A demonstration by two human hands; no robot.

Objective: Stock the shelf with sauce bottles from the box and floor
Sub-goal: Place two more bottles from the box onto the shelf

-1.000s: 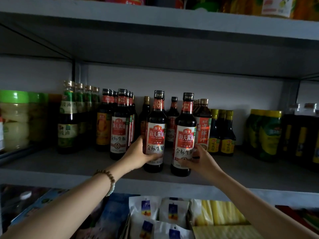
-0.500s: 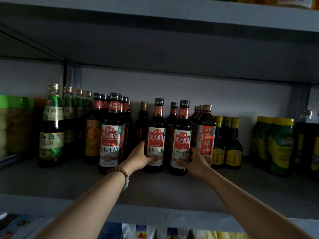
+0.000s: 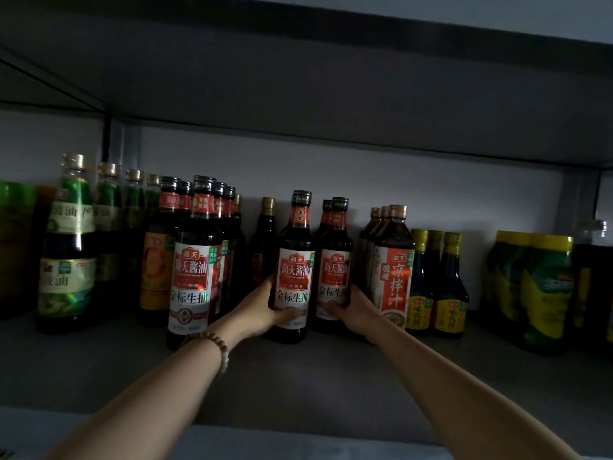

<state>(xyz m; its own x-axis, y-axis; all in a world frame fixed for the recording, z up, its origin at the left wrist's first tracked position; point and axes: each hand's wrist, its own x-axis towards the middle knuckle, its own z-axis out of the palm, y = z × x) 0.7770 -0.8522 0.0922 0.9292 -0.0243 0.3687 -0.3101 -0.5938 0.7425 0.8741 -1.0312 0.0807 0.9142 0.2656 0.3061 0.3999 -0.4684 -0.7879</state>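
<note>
The shelf (image 3: 298, 386) carries upright bottles grouped by kind, labels facing out — so the two dark soy sauce bottles go into the gap just right of the red-labelled soy cluster (image 3: 195, 260), their match. Right of that gap stands the vinegar-dressing bottle (image 3: 393, 270), hemming the slot. The left hand (image 3: 262, 310) is wrapped round the lower body of the left bottle (image 3: 294, 267), the right hand (image 3: 356, 310) round the right bottle (image 3: 335, 263) — low grips, likely to slide them back without tipping. Both bottles stand on the shelf, touching each other.

Two hands (image 3: 262, 310), two gripped soy sauce bottles (image 3: 293, 273).
</note>
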